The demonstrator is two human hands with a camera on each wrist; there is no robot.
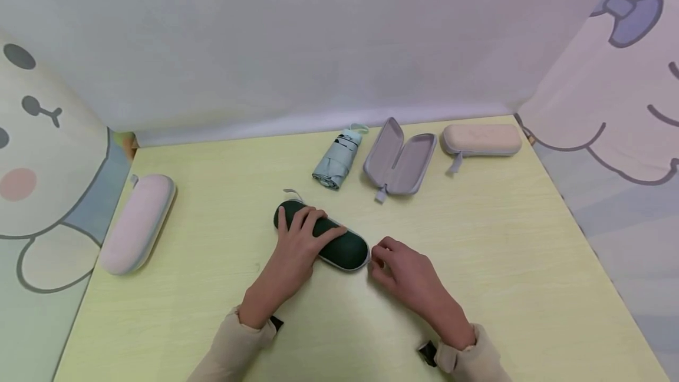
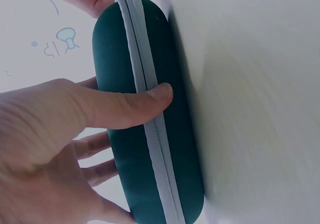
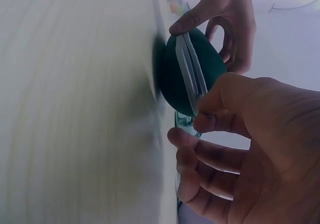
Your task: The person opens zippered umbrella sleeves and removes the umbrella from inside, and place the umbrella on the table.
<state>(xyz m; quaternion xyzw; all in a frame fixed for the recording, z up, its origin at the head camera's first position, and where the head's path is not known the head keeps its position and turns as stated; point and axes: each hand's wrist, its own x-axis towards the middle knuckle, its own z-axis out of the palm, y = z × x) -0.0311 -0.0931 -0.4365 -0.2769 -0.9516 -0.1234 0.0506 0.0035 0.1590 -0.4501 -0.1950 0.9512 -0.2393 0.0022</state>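
- The green case (image 1: 347, 252) lies closed on the worktop (image 1: 223, 187) in front of me, slantwise, its right end nearer me than its left.
- Its pale grey zipper (image 2: 159, 156) runs along the side; in the wrist views two bands lie close together.
- My left hand (image 1: 296, 247) grips the case, fingers spread over the top and thumb pressed across the zipper.
- My right hand (image 1: 407, 276) is at the right end, thumb and forefinger pinching at the zipper's end; I cannot make out what sits between the fingertips. My other fingers are loosely bent.
- Beyond the case lies a folded pale blue umbrella (image 1: 338, 161).
- Just right of it, a lavender case (image 1: 414, 165) lies open.
- Farther right is a peach case (image 1: 483, 138), closed.
- Well to my left, a pink case (image 1: 139, 223) lies near the worktop's edge.
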